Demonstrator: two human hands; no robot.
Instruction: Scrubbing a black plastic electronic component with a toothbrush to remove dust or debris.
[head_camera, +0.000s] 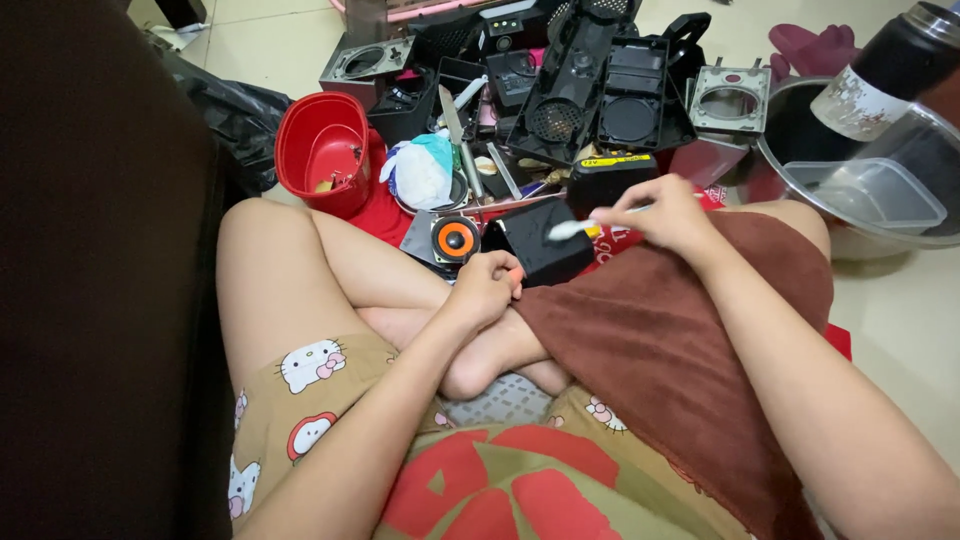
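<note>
Left hand (487, 287) grips the black box (540, 240); right hand (668, 213) pinches a toothbrush (585, 226), lying sideways, bristles pointing left onto it. Red bucket (325, 150) holds scraps.

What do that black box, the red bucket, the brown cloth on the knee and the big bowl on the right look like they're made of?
Black box: likely moulded plastic, matte with a faint sheen, sharp edges.
Red bucket: glossy plastic, with bright highlights on its thin rim.
Brown cloth: soft towel fabric, fuzzy and folding over the knee.
Bowl: probably steel, grey and mirror-like inside.
</note>
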